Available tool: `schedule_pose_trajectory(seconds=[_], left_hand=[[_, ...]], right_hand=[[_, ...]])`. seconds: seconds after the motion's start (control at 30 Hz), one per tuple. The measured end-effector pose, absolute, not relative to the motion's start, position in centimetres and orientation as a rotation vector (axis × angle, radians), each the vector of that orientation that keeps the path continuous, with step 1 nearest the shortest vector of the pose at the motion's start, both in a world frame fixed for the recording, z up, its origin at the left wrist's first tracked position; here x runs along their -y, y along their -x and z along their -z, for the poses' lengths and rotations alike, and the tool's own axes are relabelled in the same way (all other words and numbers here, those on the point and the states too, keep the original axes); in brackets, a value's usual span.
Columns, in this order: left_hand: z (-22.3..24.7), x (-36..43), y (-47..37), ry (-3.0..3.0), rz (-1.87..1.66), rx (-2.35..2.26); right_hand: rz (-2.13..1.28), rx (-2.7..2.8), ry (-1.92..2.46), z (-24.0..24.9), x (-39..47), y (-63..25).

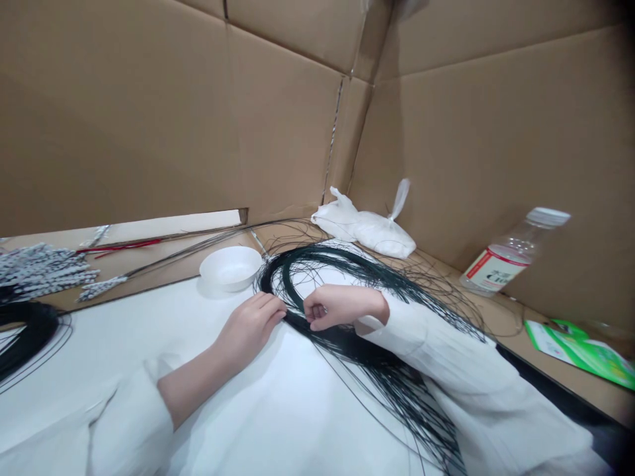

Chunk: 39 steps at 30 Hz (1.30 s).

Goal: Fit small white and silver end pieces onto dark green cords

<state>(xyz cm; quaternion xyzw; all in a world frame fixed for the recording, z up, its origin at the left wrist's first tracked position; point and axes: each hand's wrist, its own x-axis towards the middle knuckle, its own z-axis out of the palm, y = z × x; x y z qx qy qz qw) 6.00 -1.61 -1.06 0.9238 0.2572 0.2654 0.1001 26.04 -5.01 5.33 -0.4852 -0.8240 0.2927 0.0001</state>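
A thick bundle of thin dark wires (pixel 347 340) lies on the white tabletop, bent into a loop at its far left, with loose ends fanning out to the right and towards me. At the near left edge of the loop, my left hand (pixel 253 324) is closed, fingertips pressed on the wires. My right hand (pixel 344 304) sits over the bundle with its fingers curled into a pinch. Whatever is between those fingertips is too small to make out. A shallow white bowl (pixel 231 271) stands just beyond my left hand.
Cardboard walls (pixel 282 119) enclose the back and right. White knotted bags (pixel 377 231) lie in the corner. A clear bottle (pixel 508 254) and a green packet (pixel 580 354) are at right. Black-and-white twisted strands (pixel 42 271) and another black coil (pixel 30 334) lie at left.
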Motion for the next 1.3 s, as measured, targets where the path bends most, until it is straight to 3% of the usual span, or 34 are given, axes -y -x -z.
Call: schedule_pose_trajectory(seconds=[0.4, 1.3], left_hand=[[0.7, 1.8, -5.8, -2.670, -0.834, -0.690], [0.4, 2.3, -5.8, -2.514, -0.874, -0.732]], right_hand=[[-1.491, 2.285, 1.321, -5.0, 4.4, -26.3], [-1.676, 2.059, 1.286, -4.4, 3.7, -27.0]])
